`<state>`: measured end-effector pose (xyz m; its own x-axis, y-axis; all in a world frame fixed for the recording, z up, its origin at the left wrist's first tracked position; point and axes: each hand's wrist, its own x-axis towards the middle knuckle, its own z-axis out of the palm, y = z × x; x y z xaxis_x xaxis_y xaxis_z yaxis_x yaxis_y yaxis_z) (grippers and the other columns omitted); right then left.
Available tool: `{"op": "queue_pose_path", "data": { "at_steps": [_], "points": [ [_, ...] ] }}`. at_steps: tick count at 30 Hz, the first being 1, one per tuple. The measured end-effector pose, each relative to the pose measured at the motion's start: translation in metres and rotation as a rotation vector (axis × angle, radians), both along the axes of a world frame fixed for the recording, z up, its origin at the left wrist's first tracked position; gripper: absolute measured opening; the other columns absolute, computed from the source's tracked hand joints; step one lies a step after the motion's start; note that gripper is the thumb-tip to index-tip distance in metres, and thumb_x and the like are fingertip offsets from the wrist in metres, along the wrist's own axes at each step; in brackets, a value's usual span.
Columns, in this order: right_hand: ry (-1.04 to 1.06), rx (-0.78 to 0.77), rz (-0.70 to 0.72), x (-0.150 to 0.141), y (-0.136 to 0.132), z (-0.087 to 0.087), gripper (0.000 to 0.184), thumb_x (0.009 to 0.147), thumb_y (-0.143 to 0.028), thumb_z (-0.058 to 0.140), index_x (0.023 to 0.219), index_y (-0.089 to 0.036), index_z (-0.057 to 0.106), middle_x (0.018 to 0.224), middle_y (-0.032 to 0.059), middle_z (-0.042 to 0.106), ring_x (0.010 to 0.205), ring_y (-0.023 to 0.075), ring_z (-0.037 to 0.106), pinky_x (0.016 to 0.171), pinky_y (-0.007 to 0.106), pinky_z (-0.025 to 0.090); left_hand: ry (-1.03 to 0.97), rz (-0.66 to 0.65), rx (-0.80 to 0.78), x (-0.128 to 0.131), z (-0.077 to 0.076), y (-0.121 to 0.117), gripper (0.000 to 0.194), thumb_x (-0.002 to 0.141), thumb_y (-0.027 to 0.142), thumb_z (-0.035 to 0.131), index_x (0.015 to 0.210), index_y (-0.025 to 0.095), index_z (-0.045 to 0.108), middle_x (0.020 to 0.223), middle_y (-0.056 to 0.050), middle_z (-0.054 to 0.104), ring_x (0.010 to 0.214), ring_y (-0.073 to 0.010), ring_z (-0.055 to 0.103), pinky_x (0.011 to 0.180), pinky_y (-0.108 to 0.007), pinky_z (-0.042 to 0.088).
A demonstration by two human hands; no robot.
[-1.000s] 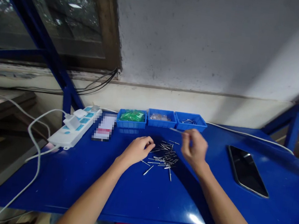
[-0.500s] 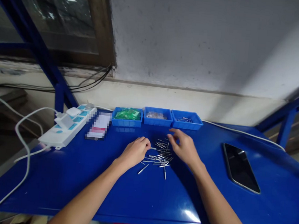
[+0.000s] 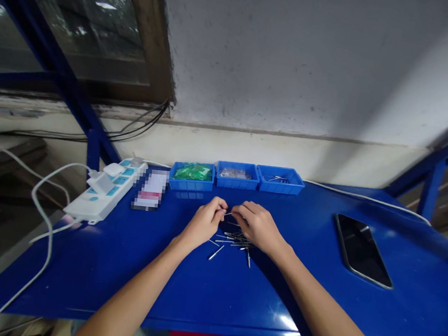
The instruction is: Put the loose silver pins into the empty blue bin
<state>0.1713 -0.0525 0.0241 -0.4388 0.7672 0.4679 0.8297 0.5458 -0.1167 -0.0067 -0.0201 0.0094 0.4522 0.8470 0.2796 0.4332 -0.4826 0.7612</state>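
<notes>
Near the middle of the frame, the left hand has thumb and forefinger pinched on a thin metal pin. The pin bridges the small gap to the right hand, whose curled fingertips meet its other end; whether they grip it or only touch it, I cannot tell. Just below the hands lies a loose pile of pins, partly covered by the right hand, with a few strays toward the lower left of the pile. Above the hands stand three blue trays: the left tray holds green packets, the middle tray clear ones, the right tray more pins. A phone lies at right, a white power strip at left, all on a blue table.
</notes>
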Motion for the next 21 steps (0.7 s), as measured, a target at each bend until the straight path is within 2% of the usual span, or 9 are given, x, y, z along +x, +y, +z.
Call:
{"op": "queue_pose_path", "data": {
  "at_steps": [3, 5, 7, 10, 12, 13, 15, 18, 21],
  "points": [
    [0.000, 0.000, -0.070, 0.001, 0.000, 0.003, 0.021, 0.092, -0.021, 0.033, 0.088, -0.017, 0.053, 0.073, 0.0042, 0.059, 0.065, 0.0156, 0.052, 0.061, 0.027, 0.035, -0.023, 0.012, -0.025, 0.001, 0.001, -0.001, 0.014, 0.089, 0.027, 0.039, 0.098, 0.020, 0.048, 0.066, 0.003, 0.058, 0.063, -0.0116, 0.056, 0.062, -0.022, 0.040],
    [0.113, 0.054, -0.168, 0.010, 0.000, 0.005, 0.020, 0.091, -0.022, 0.032, 0.088, -0.016, 0.051, 0.067, 0.0034, 0.058, 0.057, 0.0147, 0.052, 0.056, 0.027, 0.035, 0.005, 0.011, -0.017, 0.001, 0.002, -0.002, 0.016, 0.089, 0.027, 0.040, 0.099, 0.021, 0.050, 0.065, 0.003, 0.058, 0.062, -0.0117, 0.056, 0.061, -0.022, 0.040],
    [0.344, 0.222, -0.295, 0.024, -0.001, 0.008, 0.021, 0.091, -0.026, 0.031, 0.088, -0.016, 0.049, 0.063, 0.0020, 0.056, 0.053, 0.0138, 0.051, 0.053, 0.026, 0.036, 0.082, -0.001, 0.028, 0.000, 0.001, -0.003, 0.015, 0.088, 0.026, 0.042, 0.097, 0.022, 0.054, 0.069, 0.003, 0.059, 0.064, -0.0119, 0.056, 0.062, -0.022, 0.040],
    [0.709, 0.598, -0.540, 0.050, 0.000, 0.018, 0.030, 0.093, -0.031, 0.021, 0.090, -0.017, 0.048, 0.063, 0.0011, 0.053, 0.054, 0.0134, 0.053, 0.057, 0.027, 0.040, 0.243, -0.021, 0.108, 0.000, -0.001, -0.004, 0.014, 0.086, 0.027, 0.048, 0.093, 0.024, 0.059, 0.081, 0.001, 0.060, 0.071, -0.0130, 0.057, 0.065, -0.023, 0.041],
    [0.749, 0.715, -0.704, 0.065, 0.003, 0.027, 0.035, 0.093, -0.033, 0.020, 0.092, -0.017, 0.051, 0.066, 0.0026, 0.053, 0.058, 0.0145, 0.053, 0.061, 0.028, 0.040, 0.342, -0.043, 0.123, 0.001, -0.002, -0.003, 0.015, 0.084, 0.031, 0.052, 0.096, 0.027, 0.061, 0.088, 0.000, 0.059, 0.074, -0.0133, 0.057, 0.064, -0.023, 0.041],
    [0.688, 0.684, -0.758, 0.072, 0.005, 0.031, 0.034, 0.093, -0.035, 0.024, 0.093, -0.017, 0.052, 0.067, 0.0033, 0.054, 0.059, 0.0153, 0.054, 0.061, 0.029, 0.039, 0.385, -0.055, 0.123, 0.002, -0.002, -0.002, 0.016, 0.084, 0.032, 0.053, 0.096, 0.028, 0.061, 0.090, 0.001, 0.058, 0.074, -0.0133, 0.057, 0.064, -0.023, 0.041],
    [0.504, 0.488, -0.820, 0.080, 0.007, 0.038, 0.028, 0.089, -0.037, 0.036, 0.095, -0.017, 0.056, 0.067, 0.0038, 0.057, 0.060, 0.0170, 0.054, 0.058, 0.028, 0.036, 0.451, -0.069, 0.125, 0.005, -0.002, -0.001, 0.014, 0.085, 0.033, 0.050, 0.093, 0.029, 0.061, 0.091, 0.001, 0.057, 0.073, -0.0130, 0.057, 0.063, -0.023, 0.040],
    [0.370, 0.226, -0.833, 0.079, 0.007, 0.037, 0.027, 0.085, -0.036, 0.044, 0.099, -0.018, 0.058, 0.064, 0.0028, 0.060, 0.058, 0.0175, 0.055, 0.054, 0.026, 0.032, 0.516, -0.063, 0.132, 0.009, -0.001, -0.001, 0.016, 0.088, 0.028, 0.043, 0.087, 0.025, 0.059, 0.091, 0.001, 0.056, 0.074, -0.0132, 0.058, 0.063, -0.024, 0.040],
    [0.401, 0.119, -0.665, 0.062, 0.003, 0.026, 0.030, 0.087, -0.038, 0.041, 0.103, -0.018, 0.056, 0.066, 0.0022, 0.061, 0.060, 0.0162, 0.056, 0.056, 0.025, 0.034, 0.487, -0.019, 0.107, 0.011, -0.004, 0.001, 0.018, 0.091, 0.025, 0.037, 0.089, 0.022, 0.055, 0.094, -0.002, 0.057, 0.079, -0.0152, 0.058, 0.067, -0.025, 0.041]
  ]
}}
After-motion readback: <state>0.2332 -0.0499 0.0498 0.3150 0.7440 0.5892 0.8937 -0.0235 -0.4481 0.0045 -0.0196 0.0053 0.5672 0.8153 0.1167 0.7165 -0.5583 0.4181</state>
